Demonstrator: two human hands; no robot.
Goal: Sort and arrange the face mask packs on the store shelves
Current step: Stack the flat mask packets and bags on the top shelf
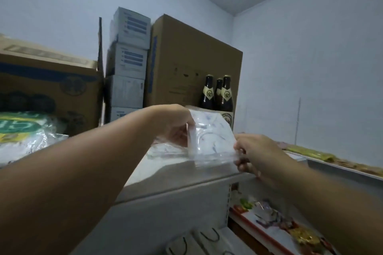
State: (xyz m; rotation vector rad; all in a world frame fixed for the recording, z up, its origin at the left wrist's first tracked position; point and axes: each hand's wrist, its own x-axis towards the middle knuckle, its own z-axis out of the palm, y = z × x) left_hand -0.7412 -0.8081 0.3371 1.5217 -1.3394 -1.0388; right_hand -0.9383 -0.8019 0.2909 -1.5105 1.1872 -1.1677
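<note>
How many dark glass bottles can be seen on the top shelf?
3 bottles, close together before the tall cardboard box: left, middle, partly hidden, right. More may be hidden behind them.

left hand [176, 124] pinching, right hand [257, 151] gripping

Clear face mask pack [209, 141] held upright over the top shelf [176, 174].

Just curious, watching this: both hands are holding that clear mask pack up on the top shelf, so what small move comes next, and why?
Probably lower the mask pack flat onto the top shelf and let go: left hand and right hand hold it tilted just above the shelf.
</note>
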